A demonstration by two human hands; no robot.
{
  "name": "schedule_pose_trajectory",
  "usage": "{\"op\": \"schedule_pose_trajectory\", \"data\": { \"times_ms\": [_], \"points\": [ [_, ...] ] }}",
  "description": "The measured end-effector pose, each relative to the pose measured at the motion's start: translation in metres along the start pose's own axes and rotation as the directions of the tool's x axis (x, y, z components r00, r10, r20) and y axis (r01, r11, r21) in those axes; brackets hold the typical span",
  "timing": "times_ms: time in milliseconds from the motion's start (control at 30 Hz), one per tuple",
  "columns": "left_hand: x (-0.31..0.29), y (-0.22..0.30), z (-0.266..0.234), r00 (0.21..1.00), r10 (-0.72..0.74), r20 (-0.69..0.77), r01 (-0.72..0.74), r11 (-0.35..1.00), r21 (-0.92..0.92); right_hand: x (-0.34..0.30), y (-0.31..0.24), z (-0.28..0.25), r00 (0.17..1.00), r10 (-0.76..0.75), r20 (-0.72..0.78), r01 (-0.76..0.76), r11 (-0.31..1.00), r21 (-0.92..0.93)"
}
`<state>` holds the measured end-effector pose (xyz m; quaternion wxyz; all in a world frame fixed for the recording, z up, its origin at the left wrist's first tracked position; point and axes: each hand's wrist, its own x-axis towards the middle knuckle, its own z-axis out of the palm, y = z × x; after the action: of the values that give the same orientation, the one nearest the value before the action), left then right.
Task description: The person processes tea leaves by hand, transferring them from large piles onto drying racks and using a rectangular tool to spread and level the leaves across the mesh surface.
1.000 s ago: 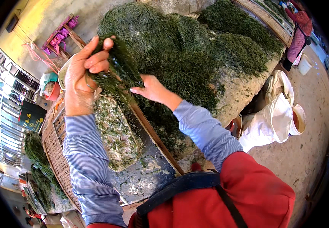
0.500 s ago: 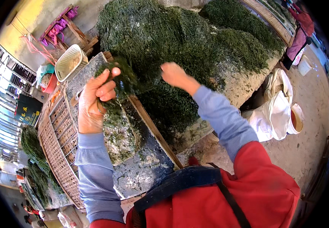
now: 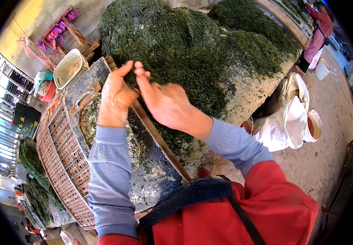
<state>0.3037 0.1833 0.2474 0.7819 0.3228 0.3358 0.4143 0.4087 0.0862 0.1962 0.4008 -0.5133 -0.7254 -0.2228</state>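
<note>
Left hand (image 3: 115, 96): raised over the near edge of the heap, fingers together and pointing up, thumb pressed toward the right fingertips; grip narrow, pinched on a thin tuft of green strands as far as could be judged.
Right hand (image 3: 166, 104): crossed in from the right, forefinger and thumb closed against the left fingertips; narrow pinch, contents mostly hidden.
Seaweed heap (image 3: 193, 53): large dark green mound of fine strands, just beyond both hands, spread over a pale slab.
Tuft: at the meeting fingertips, touching the edge of the heap; hard to tell apart from the mass behind.
Wooden frame (image 3: 160, 143): long slat running under the wrists, beside a dark wet board (image 3: 152, 171) flecked with green.
Woven mat (image 3: 62, 163): left of the board, under the left forearm.
Doing it well, judged: small even pinch, pulled off gently so strands stayed untangled; both thumbs kept close for control.
Hidden: palms and inner fingers turned away; amount held not readable.
Cut off: lower body, mat's far end, white sacks (image 3: 290, 118) partly behind the heap.
Unclear: contents of the pale basket (image 3: 68, 67).
</note>
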Motion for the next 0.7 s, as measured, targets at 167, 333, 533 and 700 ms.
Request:
{"op": "schedule_pose_trajectory", "data": {
  "times_ms": [167, 333, 533, 700],
  "points": [
    [0.003, 0.027, -0.010, 0.916, -0.092, 0.392, 0.176, 0.967, -0.184, -0.131, 0.057, 0.056, 0.919, 0.139, 0.368, -0.148, 0.989, -0.002],
    [-0.003, 0.021, -0.024, 0.866, -0.251, 0.433, 0.285, 0.959, -0.012, -0.177, 0.088, 0.065, 0.834, 0.333, 0.440, -0.366, 0.930, -0.009],
    [-0.021, -0.025, -0.034, 0.787, -0.214, 0.579, 0.195, 0.976, 0.095, -0.100, 0.018, 0.053, 0.792, 0.236, 0.563, -0.500, -0.278, 0.820],
    [-0.066, -0.057, -0.071, 0.925, -0.310, 0.222, 0.278, 0.947, 0.163, -0.083, -0.016, 0.078, 0.880, 0.158, 0.448, -0.130, -0.827, 0.547]
  ]
}}
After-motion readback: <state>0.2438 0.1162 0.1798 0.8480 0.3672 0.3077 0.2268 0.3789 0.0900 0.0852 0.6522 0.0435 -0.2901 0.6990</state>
